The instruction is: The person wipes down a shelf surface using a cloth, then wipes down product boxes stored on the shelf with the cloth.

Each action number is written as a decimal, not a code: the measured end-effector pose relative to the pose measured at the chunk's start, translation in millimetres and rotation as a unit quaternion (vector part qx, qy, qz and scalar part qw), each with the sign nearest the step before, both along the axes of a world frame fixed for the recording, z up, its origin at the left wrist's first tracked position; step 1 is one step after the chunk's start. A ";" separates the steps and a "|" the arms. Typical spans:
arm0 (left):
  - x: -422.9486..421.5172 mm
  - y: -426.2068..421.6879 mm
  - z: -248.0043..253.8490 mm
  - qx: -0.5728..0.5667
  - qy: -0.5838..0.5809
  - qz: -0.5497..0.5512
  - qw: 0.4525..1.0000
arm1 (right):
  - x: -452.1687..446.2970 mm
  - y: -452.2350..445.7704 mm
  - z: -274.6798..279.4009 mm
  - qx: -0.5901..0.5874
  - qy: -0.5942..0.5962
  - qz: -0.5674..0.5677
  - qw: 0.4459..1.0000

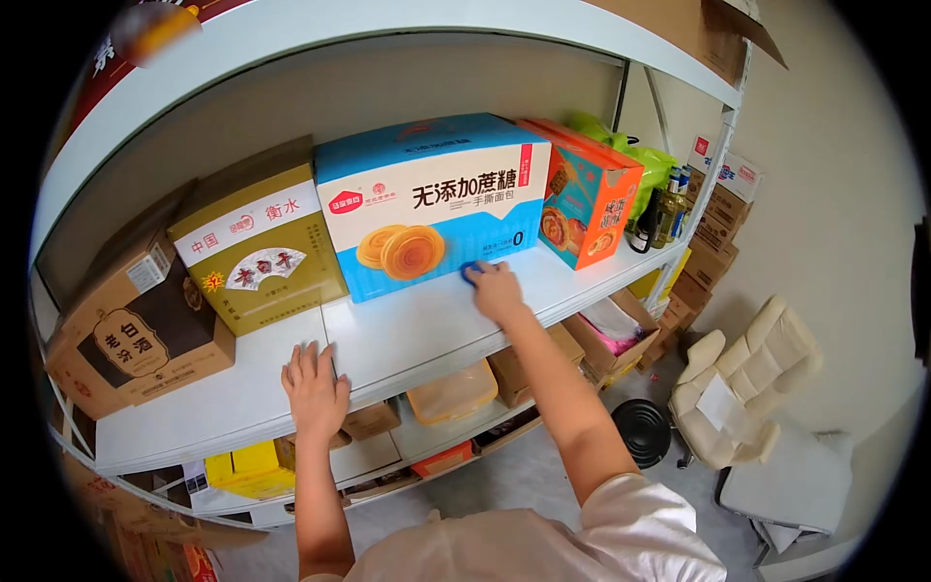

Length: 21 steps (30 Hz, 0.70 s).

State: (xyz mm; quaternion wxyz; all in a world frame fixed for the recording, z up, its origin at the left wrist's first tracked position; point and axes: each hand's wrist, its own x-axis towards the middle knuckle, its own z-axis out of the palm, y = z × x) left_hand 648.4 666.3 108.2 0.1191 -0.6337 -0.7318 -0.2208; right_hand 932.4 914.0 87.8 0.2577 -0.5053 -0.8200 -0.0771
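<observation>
My right hand presses a small blue cloth onto the white shelf, close to the lower front edge of a blue and white bread box. Only a bit of the cloth shows under the fingers. Near the shelf's front edge, my left hand lies with its fingers stretched out and holds nothing. Left of the bread box stands an olive and white liquor box, and beyond that a brown liquor box. An orange and teal box is on the right.
Green bags and bottles fill the shelf's right end. Below are a yellow box, a plastic tub and cartons. A cream chair and a black round stool stand on the floor at right.
</observation>
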 end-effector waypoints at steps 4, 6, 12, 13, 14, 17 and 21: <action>0.3 -0.1 0.0 0.007 0.005 -0.001 1.000 | 62.6 15.6 10.9 -0.039 -0.034 -0.147 0.988; 0.2 -0.5 1.0 0.007 0.004 -0.005 1.000 | 86.3 18.2 12.2 -0.047 -0.039 -0.180 0.982; -3.8 -0.8 -1.7 0.012 0.009 -0.024 1.000 | 112.5 -13.4 20.0 -0.069 -0.003 -0.256 0.964; -4.0 -0.8 -2.0 0.016 0.011 -0.028 0.999 | 112.5 -17.5 19.0 -0.069 0.005 -0.263 0.962; -4.2 -1.0 -2.1 0.016 0.011 -0.028 0.999 | 111.4 -20.6 15.7 -0.042 0.025 -0.261 0.964; -2.9 -1.0 -0.6 0.025 0.013 -0.036 0.999 | 90.8 -32.3 14.5 -0.029 0.030 -0.223 0.974; -1.3 -0.6 1.0 0.027 0.013 -0.038 0.999 | 4.1 -62.5 -0.1 0.003 0.022 -0.101 0.995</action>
